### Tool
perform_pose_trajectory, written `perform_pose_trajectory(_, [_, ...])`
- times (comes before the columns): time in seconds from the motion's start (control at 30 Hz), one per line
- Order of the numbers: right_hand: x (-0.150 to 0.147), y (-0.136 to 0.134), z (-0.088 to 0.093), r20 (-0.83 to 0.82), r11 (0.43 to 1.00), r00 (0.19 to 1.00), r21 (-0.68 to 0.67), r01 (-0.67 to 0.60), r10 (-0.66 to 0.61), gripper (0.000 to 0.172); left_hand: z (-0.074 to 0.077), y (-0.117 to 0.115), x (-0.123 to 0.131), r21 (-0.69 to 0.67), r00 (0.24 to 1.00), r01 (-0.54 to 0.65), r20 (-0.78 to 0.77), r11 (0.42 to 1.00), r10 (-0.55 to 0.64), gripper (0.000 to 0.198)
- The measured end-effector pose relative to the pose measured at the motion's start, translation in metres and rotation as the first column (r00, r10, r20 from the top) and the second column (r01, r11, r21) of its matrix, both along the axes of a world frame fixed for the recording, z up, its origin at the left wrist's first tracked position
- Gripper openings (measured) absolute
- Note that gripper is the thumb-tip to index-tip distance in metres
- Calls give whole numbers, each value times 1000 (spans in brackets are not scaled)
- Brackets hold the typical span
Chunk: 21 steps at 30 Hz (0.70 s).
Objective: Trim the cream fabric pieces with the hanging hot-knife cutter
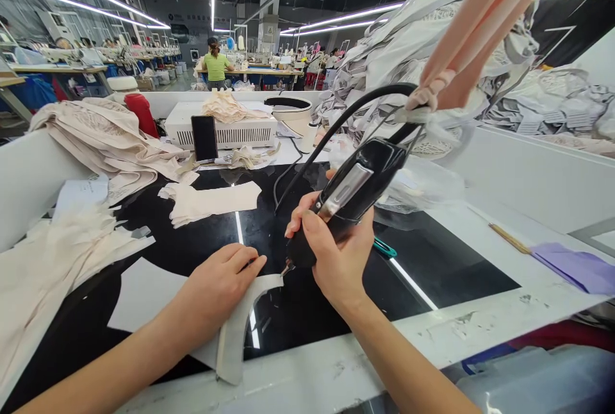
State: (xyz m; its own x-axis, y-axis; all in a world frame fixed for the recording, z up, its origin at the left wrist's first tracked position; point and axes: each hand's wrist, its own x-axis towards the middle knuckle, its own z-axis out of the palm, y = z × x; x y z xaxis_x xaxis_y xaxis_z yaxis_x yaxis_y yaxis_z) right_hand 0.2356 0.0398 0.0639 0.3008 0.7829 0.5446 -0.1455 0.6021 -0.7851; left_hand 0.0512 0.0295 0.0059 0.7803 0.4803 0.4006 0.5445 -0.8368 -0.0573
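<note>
The worker's right hand (339,260) is wrapped firmly round a black tool (365,177), holding it at a slant above the dark panel (298,311) set in the white counter (461,327). The tool's small metal tip points down to the left, right at the upper end of a pale curved strip (234,331). That strip lies on the panel, its lower end reaching onto the counter's near edge. The left hand (216,286) rests over the strip, fingers together and slightly bent; from here I can't tell whether it pinches the strip or only presses on it. A white sheet (144,292) lies partly under the left forearm.

A black cable (355,103) loops up from the tool, and a knotted pink cloth band (475,36) hangs at its top end. Just beside the right hand, green snips (385,247) lie on the panel. Beyond the left hand there's a cut cream piece (216,202), and past that a phone (204,137) stands against a slotted white box (245,134). Cream cloth (52,273) is heaped at the left, and purple cloth (574,266) lies far over to the right. Farther down the room, a person in a green shirt (216,66) faces another row of machines.
</note>
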Motion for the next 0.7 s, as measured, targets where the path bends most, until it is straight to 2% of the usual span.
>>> perform_pose_trajectory(0.13, [-1,0,2,4,1000,1000,1,5,-5,31,6,-8,5,-27,991,105,86,994,-103,31])
perform_pose_trajectory(0.23, [-2,-1,3,5,1000,1000,-12,15,-15,32,5,-13,9,-95,985,169,59,981,-164,26])
perform_pose_trajectory(0.47, [0,0,-1,-5,1000,1000,-14,3,-3,28,-7,-10,4,-171,997,72,-13,983,-75,31])
perform_pose_trajectory(0.7, [2,-1,2,-19,1000,1000,-16,3,-4,32,-8,-10,3,-139,997,74,13,988,-73,36])
